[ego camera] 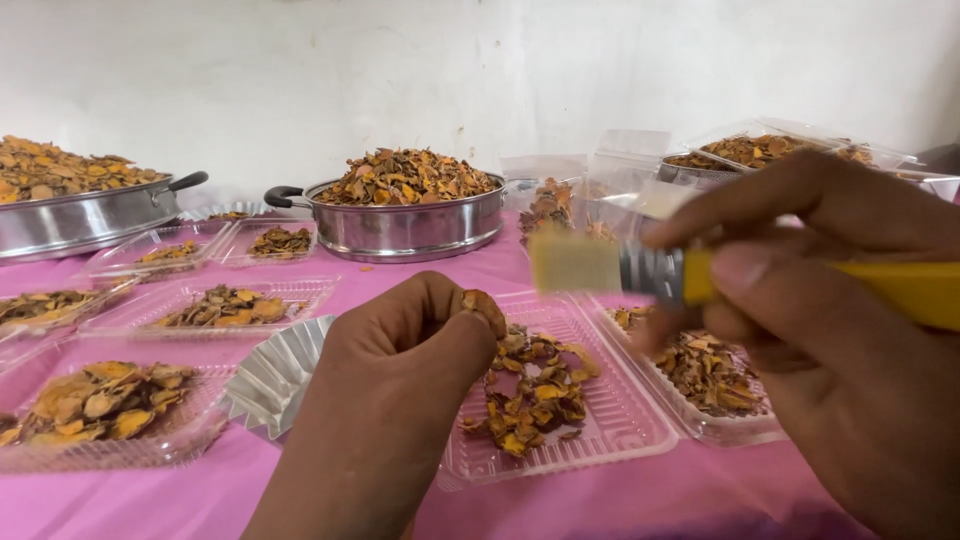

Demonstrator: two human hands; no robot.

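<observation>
Left hand (405, 350): we see it pinch a dried slice (484, 306) over clear tray (620, 420).
Right hand (840, 300): closed on yellow-handled brush (640, 268) (bristles blurred).
Pkgs: clear bags (600, 170), rear ctr.

A table covered in a pink cloth (640, 495) carries clear plastic trays (610, 425) of dried orange-brown chips just beyond and beside the pinching left hand (405, 370). White paper cups (275, 375) lie left of that pinch. Two steel pans (400, 228) heaped with chips sit farther back.
</observation>
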